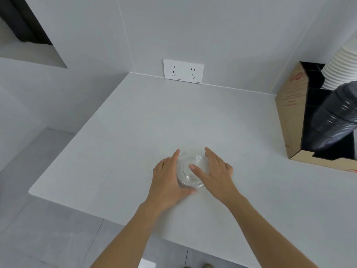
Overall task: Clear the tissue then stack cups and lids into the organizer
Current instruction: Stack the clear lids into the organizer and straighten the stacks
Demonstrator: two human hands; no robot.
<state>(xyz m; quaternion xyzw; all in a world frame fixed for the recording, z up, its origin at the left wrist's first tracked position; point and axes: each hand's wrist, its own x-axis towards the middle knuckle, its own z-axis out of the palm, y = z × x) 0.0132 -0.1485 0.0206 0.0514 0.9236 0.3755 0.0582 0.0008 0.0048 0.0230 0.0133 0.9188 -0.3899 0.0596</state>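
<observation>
A stack of clear plastic lids (188, 177) stands on the white counter (135, 122) near its front edge. My left hand (168, 178) cups the stack's left side, thumb under its near rim. My right hand (212, 171) presses against its right side, with the thumb lying across the top. At the right edge stands a cardboard organizer (291, 117) with black dividers. It holds a stack of black lids (334, 117) and a stack of white cups (342, 68). No tissue is visible.
Two white wall sockets (183, 71) sit on the back wall above the counter. The counter's left edge drops to a grey floor (48, 229). A dark opening (25, 22) is at the upper left.
</observation>
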